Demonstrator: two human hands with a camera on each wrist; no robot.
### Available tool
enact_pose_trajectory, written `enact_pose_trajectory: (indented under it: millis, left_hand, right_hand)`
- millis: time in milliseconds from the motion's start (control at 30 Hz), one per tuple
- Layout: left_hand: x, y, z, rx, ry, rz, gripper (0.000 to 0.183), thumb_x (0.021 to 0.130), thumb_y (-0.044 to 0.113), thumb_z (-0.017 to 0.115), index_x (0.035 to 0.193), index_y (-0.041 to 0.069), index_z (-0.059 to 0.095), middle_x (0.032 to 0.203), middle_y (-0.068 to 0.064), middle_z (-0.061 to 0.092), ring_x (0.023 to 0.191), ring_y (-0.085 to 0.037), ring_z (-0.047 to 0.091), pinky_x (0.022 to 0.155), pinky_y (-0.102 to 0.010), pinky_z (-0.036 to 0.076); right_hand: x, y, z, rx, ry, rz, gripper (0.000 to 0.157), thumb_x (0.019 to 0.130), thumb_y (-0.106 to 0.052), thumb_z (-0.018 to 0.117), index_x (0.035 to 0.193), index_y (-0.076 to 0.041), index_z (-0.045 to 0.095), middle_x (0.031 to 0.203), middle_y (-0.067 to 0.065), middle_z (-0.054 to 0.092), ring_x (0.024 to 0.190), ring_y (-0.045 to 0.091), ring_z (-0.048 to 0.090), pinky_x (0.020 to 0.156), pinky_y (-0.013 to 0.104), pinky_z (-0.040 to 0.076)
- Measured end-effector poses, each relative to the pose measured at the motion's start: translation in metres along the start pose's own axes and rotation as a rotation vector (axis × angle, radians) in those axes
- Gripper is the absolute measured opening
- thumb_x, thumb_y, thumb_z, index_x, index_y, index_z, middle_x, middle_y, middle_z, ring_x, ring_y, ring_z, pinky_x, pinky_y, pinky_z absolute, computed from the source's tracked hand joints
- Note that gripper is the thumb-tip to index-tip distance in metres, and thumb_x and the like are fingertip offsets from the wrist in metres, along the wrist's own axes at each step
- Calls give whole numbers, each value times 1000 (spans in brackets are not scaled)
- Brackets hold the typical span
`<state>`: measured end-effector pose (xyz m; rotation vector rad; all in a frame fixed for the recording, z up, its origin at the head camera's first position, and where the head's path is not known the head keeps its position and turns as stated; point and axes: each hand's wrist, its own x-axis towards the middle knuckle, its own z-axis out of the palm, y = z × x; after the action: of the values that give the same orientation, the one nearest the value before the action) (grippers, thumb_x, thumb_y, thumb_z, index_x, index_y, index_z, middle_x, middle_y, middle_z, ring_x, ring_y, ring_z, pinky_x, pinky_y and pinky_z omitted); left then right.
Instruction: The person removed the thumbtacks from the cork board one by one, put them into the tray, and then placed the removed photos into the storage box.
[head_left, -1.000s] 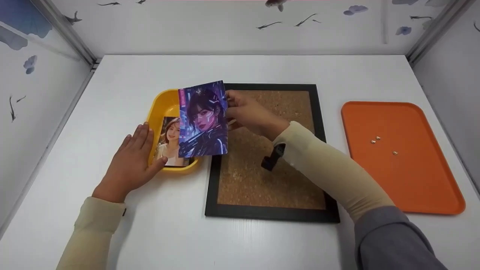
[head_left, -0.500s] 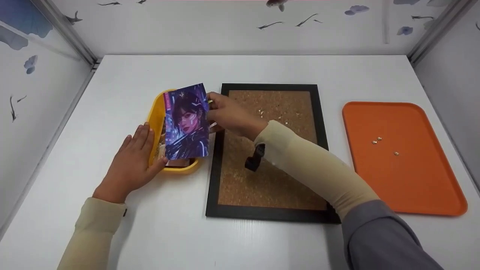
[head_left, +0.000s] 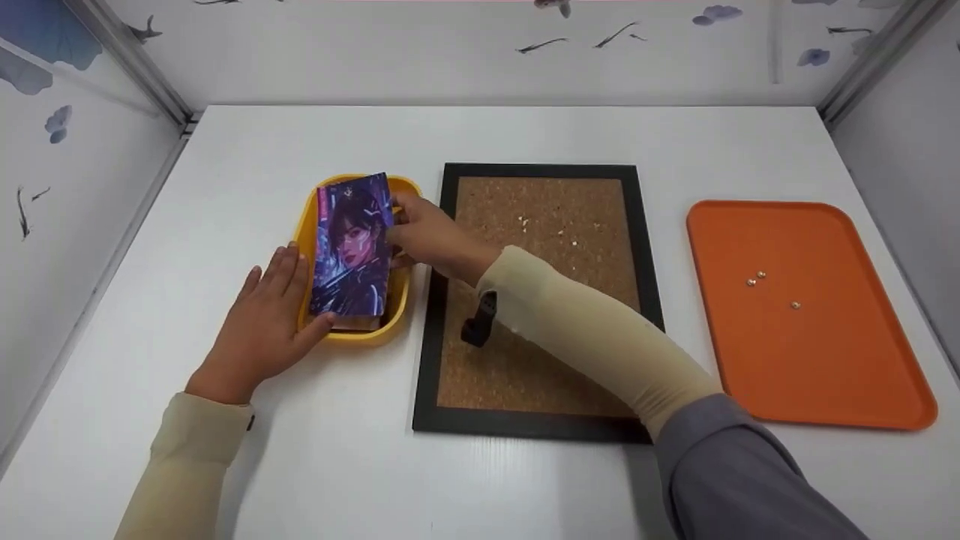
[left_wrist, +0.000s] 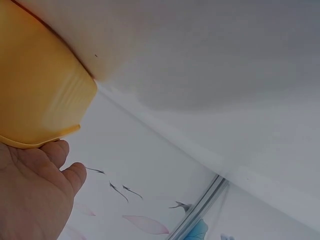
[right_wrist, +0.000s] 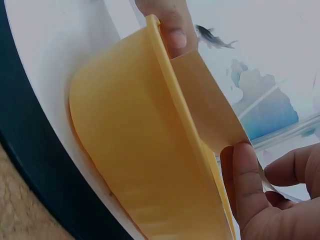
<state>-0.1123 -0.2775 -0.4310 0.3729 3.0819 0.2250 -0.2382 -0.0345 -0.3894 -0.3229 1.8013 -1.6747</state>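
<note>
A photo card [head_left: 351, 247] with a purple-blue picture of an armed figure is pinched at its right edge by my right hand [head_left: 431, 236]. In the right wrist view, thumb and fingers grip the card's plain brown back [right_wrist: 212, 102], tilted at the rim of the yellow bin [right_wrist: 130, 125]. The card covers most of the bin's opening; a strip of another photo [head_left: 356, 324] shows below it. My left hand [head_left: 259, 326] rests against the bin's left side with fingers straight. The left wrist view shows that hand [left_wrist: 37, 190] touching the rim of the yellow bin [left_wrist: 40, 80].
Right of the bin lies a black-framed cork board [head_left: 510, 375], with several small shiny pins [head_left: 574, 243] on its upper part. My right forearm crosses it. Farther right is an orange tray [head_left: 825, 367] holding 3 small round pieces [head_left: 795, 305]. Printed panels wall in the table.
My right hand has carried the purple card leftward and down from beside the cork board to over the bin, covering the photo of a person there. The left hand has stayed put.
</note>
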Motion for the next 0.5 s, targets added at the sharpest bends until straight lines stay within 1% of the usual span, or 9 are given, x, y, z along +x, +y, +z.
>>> enact_pose_trajectory:
  millis: [200,367,500]
  left_hand:
    - [1,-1,0,4,-2,-5,91,97,64,40,156,-3,17,164,-20,10,151,-35,6,119,-55,8]
    - [1,0,-1,-1,-10,-15,92,98,64,40,156,-3,17,164,-21,11,151,-36,6,119,-55,8]
    - [0,1,-2,-2,-15,-17,92,98,64,39,156,-3,16,164,-22,10,151,-36,6,119,-55,9]
  right_hand:
    - [6,1,11,-17,13,17,38,99,-10,61,134,-18,48,111,10,64,94,25,67,82,38,58]
    - [10,4,16,-40,-8,-4,43,98,-10,63,137,-17,48,109,10,65,92,24,68,81,37,58]
    - [10,4,18,-53,-25,-16,41,97,-11,64,135,-18,49,109,9,65,92,24,67,82,37,58]
